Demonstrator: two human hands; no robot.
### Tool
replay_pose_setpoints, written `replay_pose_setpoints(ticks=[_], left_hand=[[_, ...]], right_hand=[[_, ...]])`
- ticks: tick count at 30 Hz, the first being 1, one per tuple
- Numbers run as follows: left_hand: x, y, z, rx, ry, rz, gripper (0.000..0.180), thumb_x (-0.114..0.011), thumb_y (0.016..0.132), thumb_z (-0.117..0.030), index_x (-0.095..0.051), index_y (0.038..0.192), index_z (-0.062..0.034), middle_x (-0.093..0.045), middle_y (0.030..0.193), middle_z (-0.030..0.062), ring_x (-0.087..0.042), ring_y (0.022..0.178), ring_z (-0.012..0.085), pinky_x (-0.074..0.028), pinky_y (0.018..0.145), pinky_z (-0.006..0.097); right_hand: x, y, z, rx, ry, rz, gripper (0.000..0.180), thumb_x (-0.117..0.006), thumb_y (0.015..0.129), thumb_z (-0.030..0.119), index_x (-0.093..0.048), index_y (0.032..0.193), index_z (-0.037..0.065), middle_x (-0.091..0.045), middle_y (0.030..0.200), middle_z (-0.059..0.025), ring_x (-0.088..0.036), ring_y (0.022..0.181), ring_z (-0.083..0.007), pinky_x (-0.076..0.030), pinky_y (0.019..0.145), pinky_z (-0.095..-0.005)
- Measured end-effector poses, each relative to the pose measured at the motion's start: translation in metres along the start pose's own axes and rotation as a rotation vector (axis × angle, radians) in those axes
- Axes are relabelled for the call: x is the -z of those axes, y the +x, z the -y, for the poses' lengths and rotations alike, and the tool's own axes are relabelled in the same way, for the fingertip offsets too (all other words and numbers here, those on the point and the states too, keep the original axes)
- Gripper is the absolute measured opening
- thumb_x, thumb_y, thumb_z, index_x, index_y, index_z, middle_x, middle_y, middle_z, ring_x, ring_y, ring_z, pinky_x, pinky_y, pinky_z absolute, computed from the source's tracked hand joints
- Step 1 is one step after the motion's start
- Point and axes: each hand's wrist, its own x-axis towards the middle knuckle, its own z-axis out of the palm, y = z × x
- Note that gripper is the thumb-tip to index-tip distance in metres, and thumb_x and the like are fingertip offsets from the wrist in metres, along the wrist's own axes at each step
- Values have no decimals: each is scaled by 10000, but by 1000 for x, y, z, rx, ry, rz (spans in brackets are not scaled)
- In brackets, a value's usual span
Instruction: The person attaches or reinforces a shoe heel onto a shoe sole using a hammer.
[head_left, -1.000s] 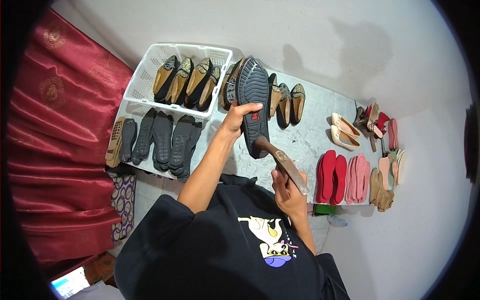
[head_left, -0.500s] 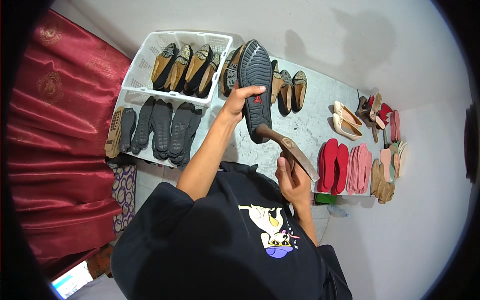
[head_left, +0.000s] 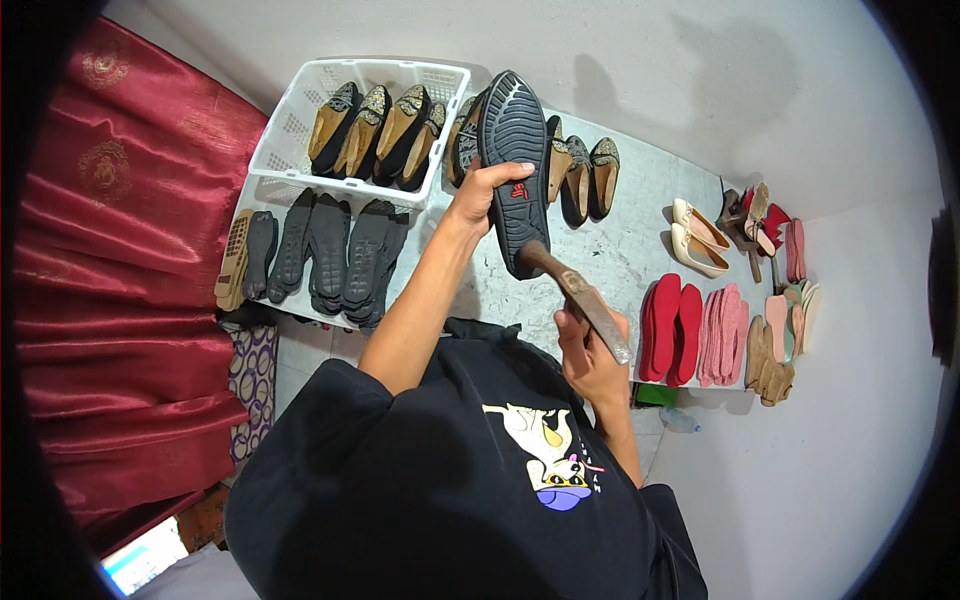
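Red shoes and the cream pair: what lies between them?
Nothing; bare table separates the red shoes from the cream pair, per the head view.

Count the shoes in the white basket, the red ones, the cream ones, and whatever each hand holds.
Shoes in the white basket: 4
Red shoes: 2
Cream shoes: 2
In the left hand, black-soled shoe: 1
In the right hand, hammer: 1
Total: 10

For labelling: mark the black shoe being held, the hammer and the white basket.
black shoe (head_left: 515,150), head view, middle of its ridged sole.
hammer (head_left: 590,305), head view, along its handle.
white basket (head_left: 285,125), head view, left wall.
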Motion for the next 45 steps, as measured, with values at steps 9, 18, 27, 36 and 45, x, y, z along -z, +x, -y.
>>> replay_pose_setpoints(ticks=[9, 18, 27, 36, 45], left_hand=[[0, -3, -7, 22, -4, 19, 250, -697, 779, -61, -665, 1015, 14, -703, 864, 115, -710, 727, 218, -619, 663, 371], [1, -3, -10, 43, -14, 52, 260, -696, 792, -63, -666, 1046, -17, -705, 906, 82, -706, 773, 187, -599, 710, 329], [11, 1, -6, 34, -49, 13, 231, -695, 792, -53, -668, 1014, 4, -702, 876, 94, -705, 742, 195, -607, 683, 343], [8, -2, -13, 60, -82, 52, 225, -696, 801, -77, -673, 1010, 1, -705, 879, 92, -703, 748, 191, -592, 697, 322], [7, -5, -9, 55, -73, 31, 263, -698, 798, -84, -664, 1044, 2, -706, 900, 96, -706, 768, 195, -597, 713, 333]], right_hand=[[1, 1, 8, -129, -34, -9, 184, -652, 940, 131, -571, 882, -24, -489, 669, -147, -471, 510, -301, -386, 497, -356], [-5, 0, 10, -42, -40, 59, 192, -658, 925, 116, -547, 863, -27, -506, 648, -145, -534, 519, -311, -413, 510, -359], [0, 0, 12, -70, -42, 50, 178, -646, 941, 132, -569, 892, -21, -492, 637, -117, -499, 502, -253, -382, 495, -342], [5, 2, 12, -57, -55, 42, 183, -647, 935, 128, -566, 878, -25, -480, 659, -133, -481, 508, -261, -382, 501, -353], [-4, 3, 14, -86, -31, 10, 213, -624, 961, 138, -542, 857, -28, -455, 655, -113, -459, 494, -229, -364, 483, -345]])
